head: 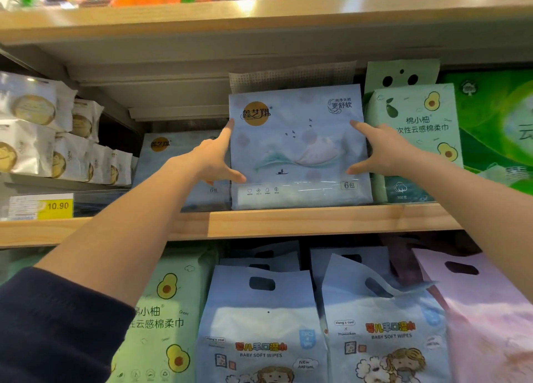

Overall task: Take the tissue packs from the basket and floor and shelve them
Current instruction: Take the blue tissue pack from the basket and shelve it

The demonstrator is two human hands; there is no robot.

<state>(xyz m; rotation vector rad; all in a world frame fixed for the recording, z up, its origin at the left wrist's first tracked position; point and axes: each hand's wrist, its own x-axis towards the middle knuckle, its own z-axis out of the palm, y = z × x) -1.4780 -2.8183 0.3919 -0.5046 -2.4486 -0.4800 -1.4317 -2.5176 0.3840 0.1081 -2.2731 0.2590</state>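
A pale blue tissue pack [297, 146] with a mountain picture and a gold round logo stands upright on the middle wooden shelf [288, 222]. My left hand [215, 159] presses its left edge, fingers spread. My right hand [377, 149] holds its right edge, thumb low and forefinger on the face. A second pack of the same kind [170, 163] stands further back to the left, partly hidden by my left arm. The basket and the floor are out of view.
Green avocado-print packs [418, 140] stand tight against the blue pack's right side. White wrapped packs [43, 134] fill the shelf's left, above a yellow price tag [56, 206]. The shelf below holds baby wipes bags [265, 328] and a pink bag [490, 319].
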